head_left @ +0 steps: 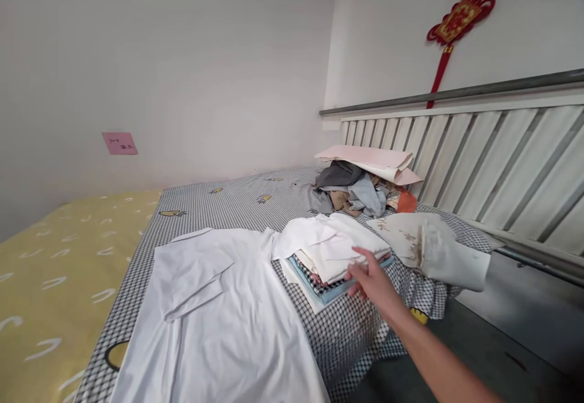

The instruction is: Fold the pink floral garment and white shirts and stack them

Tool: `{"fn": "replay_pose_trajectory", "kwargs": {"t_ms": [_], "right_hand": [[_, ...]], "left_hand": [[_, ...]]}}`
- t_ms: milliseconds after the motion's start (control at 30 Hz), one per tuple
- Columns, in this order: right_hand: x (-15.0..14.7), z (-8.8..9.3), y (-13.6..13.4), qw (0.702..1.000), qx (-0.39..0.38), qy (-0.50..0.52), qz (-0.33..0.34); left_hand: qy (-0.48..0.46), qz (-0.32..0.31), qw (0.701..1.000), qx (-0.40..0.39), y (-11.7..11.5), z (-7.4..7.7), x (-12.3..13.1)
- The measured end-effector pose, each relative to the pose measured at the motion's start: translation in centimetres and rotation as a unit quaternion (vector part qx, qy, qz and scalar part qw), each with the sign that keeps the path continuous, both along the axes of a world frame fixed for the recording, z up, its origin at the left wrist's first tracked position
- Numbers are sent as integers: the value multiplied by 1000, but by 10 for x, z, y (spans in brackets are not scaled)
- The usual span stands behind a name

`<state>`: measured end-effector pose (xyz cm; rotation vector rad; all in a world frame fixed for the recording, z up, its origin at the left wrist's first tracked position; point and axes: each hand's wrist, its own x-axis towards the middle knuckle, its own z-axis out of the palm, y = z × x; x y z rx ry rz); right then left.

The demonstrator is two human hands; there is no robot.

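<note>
My right hand reaches in from the lower right, fingers loosely apart, and touches the near edge of a stack of folded clothes. The stack is white on top, with checked and light blue layers below. A white shirt lies spread flat on the black-and-white checked sheet to the left of the stack, one sleeve folded across it. A white garment with a brownish print lies to the right of the stack, hanging over the bed's edge. My left hand is out of view.
A heap of unfolded grey, tan and orange clothes sits at the far corner under a pink sheet of cloth. A yellow patterned cover lies at left. A slatted rail runs along the right, above the dark floor.
</note>
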<state>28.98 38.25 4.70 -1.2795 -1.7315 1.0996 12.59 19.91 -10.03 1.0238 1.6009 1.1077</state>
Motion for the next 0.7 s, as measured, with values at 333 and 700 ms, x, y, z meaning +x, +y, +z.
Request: {"fn": "replay_pose_trajectory", "kwargs": {"t_ms": [333,700], "right_hand": [[-75,91,60,945,133,-293,-49],[-93,25,-101,932,82,12,353]], "left_hand": [[-296,141,939,108,-51,18,-60],[-411,427,784,183,-117,83,-131]]}}
